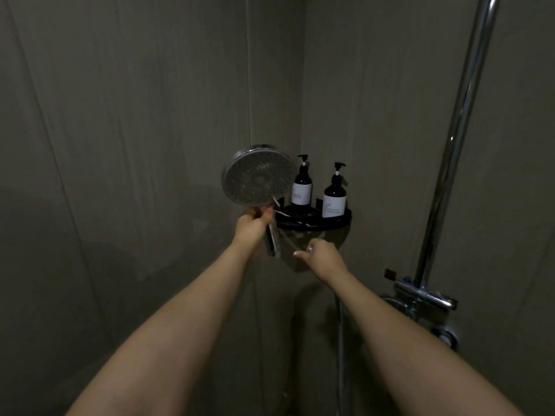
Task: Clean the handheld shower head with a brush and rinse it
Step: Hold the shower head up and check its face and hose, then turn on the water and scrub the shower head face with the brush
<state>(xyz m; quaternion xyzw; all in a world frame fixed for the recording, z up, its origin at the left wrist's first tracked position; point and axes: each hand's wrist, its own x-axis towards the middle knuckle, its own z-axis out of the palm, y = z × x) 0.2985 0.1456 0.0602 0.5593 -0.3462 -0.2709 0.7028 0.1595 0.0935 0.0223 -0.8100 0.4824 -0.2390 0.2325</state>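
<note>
- Where two grey walls (135, 115) meet, they form the corner that fills most of the head view; lighting is dim.
- Chrome riser pipe (459, 124) runs up the right-hand wall, slightly tilted in view, and joins the mixer valve (426, 295) at its foot.
- Grey shower hose (340, 340) hangs down below the right forearm; its upper end is hidden behind the arm.
- Handheld shower head (258, 175) is held up in front of the corner, round spray face turned toward the camera, chrome handle pointing down; it sits just left of the shelf and overlaps the left bottle in view.
- Black corner shelf (336, 221) is fixed in the corner at hand height and carries two dark pump bottles: left bottle (302, 187) and right bottle (334, 195), both upright, white-labelled, standing near each other.
- Left hand (255, 223) is clamped round the handle just beneath the head, thumb across the front.
- Right hand (321, 255) hovers below the shelf, fingers loosely curled, thumb extended toward the handle's lower end; it grips nothing and stands apart from the handle.
- A thin white item lies at the shelf's left edge; cannot identify it.
</note>
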